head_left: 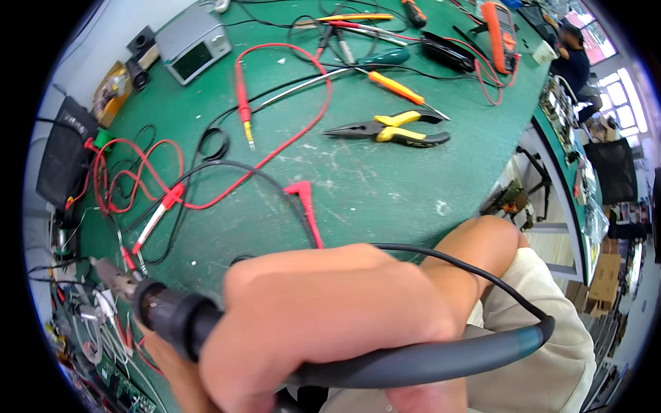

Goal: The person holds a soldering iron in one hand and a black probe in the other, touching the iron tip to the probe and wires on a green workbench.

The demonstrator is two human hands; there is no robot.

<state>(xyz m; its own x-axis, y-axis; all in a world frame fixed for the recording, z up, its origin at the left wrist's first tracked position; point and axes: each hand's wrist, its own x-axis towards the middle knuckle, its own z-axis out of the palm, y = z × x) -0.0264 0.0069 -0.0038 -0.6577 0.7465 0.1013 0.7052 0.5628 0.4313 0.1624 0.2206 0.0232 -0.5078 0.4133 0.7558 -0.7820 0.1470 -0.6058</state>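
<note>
Soldering iron point(175, 315) up front, left of and well nearer than the long-nose pliers point(389, 129), metal end aimed left! R hand point(323, 310) has its grip clenched round it, knuckles up; a thick grey sleeve point(413, 361) runs out to the right, w/ black cord point(482, 272) looping back toward the wrist. L hand point(169, 372) is low left of the pliers, mostly hidden behind the iron; can't tell its grip. Pliers lie on the green desk point(385, 199), jaws pointing left. Just beyond 'em, an orange-handled screwdriver point(396, 88); farther back & right, the orange multimeter point(500, 38). Red test probe point(242, 96) w/ yellow end, left of the pliers; red angled plug point(303, 199), nearer & left.
</note>
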